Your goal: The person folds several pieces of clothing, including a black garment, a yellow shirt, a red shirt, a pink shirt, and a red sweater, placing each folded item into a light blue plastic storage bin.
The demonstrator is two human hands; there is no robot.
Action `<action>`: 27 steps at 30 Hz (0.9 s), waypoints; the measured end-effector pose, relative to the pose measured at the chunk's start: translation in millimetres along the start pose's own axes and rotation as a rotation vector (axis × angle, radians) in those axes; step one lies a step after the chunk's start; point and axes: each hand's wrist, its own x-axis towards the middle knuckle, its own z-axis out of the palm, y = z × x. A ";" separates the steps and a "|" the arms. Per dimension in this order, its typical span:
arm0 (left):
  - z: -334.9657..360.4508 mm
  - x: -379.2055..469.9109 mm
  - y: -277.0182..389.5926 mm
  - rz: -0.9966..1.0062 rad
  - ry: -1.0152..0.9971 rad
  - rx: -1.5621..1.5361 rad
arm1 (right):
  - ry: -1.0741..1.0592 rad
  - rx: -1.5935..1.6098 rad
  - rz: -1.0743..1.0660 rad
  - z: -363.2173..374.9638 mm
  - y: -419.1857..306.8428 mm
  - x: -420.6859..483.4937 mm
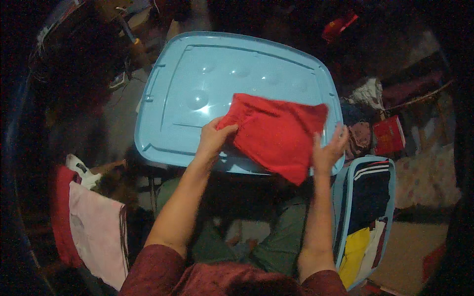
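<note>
A red cloth [277,129], partly folded, hangs over the front right part of a light blue plastic lid [237,81]. My left hand [214,138] grips the cloth's left end between thumb and fingers. At the opposite side my right hand [331,148] is spread and slightly blurred, with its fingers apart close to the cloth's right edge. Whether it touches the fabric is hard to tell. One corner of the cloth droops past the lid's near rim.
To the right stands a light blue plastic bin [392,192] holding folded dark, yellow and white fabrics. A pink folded cloth [98,229] lies at the left beside a red one [64,214]. A red book-like object [389,135] sits beyond the bin. The surroundings are dark.
</note>
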 end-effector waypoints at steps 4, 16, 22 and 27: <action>-10.3 7.1 -13.3 0.068 -0.057 0.151 | -0.287 0.152 -0.240 33.2 -46.9 -45.5; -1.0 17.7 -21.5 0.247 0.006 0.310 | -0.633 -0.042 -0.367 40.7 -29.4 -40.8; -8.8 17.1 -22.5 0.307 -0.042 0.484 | -0.587 -0.234 0.097 36.3 13.6 -18.1; -19.7 7.6 -7.7 0.397 0.135 0.962 | -0.375 0.157 -0.254 48.9 -7.4 -15.2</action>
